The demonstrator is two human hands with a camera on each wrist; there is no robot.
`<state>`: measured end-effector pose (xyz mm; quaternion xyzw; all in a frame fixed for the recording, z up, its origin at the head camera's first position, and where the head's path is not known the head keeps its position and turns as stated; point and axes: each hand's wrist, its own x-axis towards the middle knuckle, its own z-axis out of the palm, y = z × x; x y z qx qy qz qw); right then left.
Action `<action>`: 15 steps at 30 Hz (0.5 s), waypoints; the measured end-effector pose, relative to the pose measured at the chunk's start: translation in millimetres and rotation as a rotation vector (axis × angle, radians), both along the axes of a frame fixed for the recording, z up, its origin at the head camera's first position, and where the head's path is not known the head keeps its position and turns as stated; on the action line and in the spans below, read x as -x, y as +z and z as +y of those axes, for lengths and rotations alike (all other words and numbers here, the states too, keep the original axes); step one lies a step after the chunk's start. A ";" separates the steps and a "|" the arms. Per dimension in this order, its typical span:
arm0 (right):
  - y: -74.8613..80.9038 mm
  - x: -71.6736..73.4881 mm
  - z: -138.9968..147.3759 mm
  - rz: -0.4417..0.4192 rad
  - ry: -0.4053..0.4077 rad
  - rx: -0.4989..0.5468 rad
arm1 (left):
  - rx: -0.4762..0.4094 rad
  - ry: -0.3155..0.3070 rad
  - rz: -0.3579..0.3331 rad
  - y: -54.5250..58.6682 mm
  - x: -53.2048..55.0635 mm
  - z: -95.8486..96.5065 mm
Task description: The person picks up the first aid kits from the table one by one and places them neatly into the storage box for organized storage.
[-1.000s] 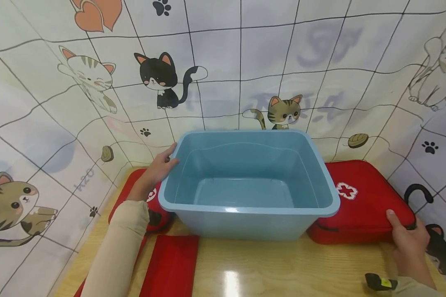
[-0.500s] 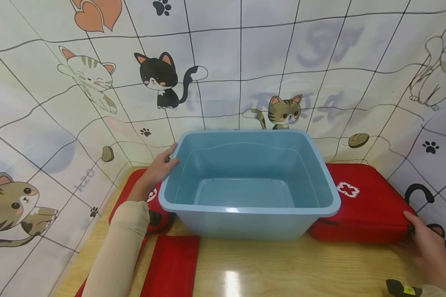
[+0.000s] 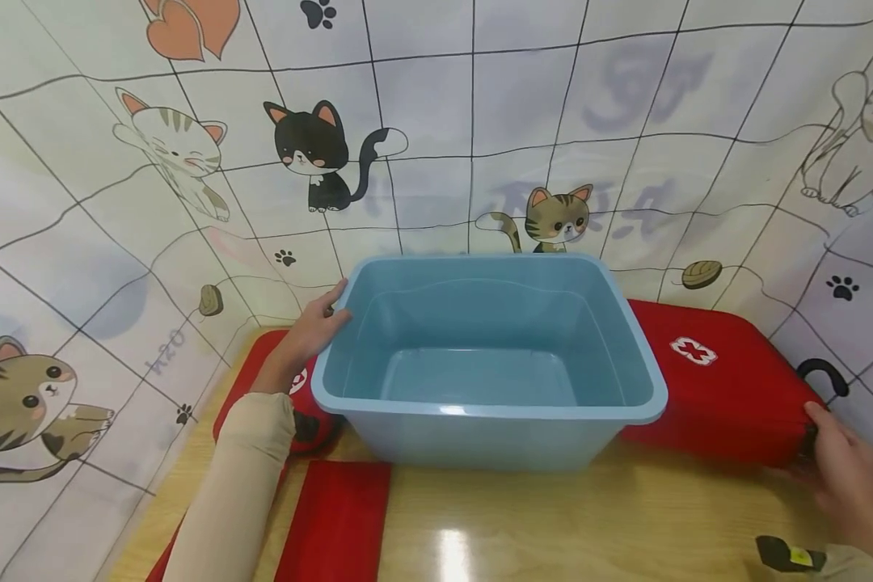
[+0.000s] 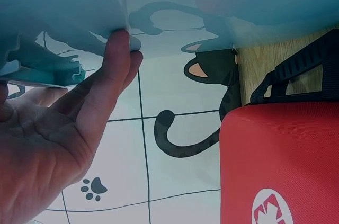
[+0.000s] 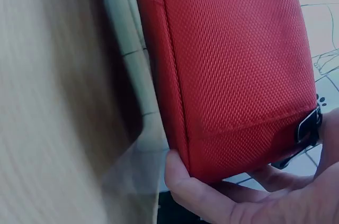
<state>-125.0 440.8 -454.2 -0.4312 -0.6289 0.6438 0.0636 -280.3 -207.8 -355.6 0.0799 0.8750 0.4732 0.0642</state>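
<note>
A light blue plastic tub (image 3: 487, 414) stands in the middle of the table. My left hand (image 3: 313, 327) holds its left rim; in the left wrist view the fingers (image 4: 114, 60) reach beneath the rim to the outer wall. To the tub's right is a red first-aid bag (image 3: 727, 388) with a white-edged cross emblem. My right hand (image 3: 847, 465) grips this bag by its near right corner, and in the right wrist view the thumb or a finger (image 5: 198, 192) wraps the lower edge. The bag's near side appears raised from the table; the tub hides its left end.
A second red bag (image 3: 250, 368) with a round white emblem lies left of the tub, partly behind my left arm. A flat red fabric piece (image 3: 335, 517) rests on the wooden table (image 3: 524, 525) in front. A cat-patterned wall covering (image 3: 436, 162) closes off the back and sides.
My right hand has shifted right along the first-aid bag to its corner and taken hold there. The bag has moved slightly right and up. My left hand and the tub stay put.
</note>
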 end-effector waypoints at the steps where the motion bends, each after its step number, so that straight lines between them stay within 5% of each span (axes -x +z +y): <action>1: 3.2 1.6 -0.6 0.024 -0.018 0.015 | 0.001 0.002 0.002 0.3 -0.1 -0.6; 10: 43.3 9.5 0.3 0.201 -0.057 -0.049 | 0.012 0.007 0.008 -0.5 -0.2 -1.1; 15: 38.3 22.7 26.8 0.310 -0.039 -0.040 | 0.000 0.009 0.008 -0.3 -0.5 -1.4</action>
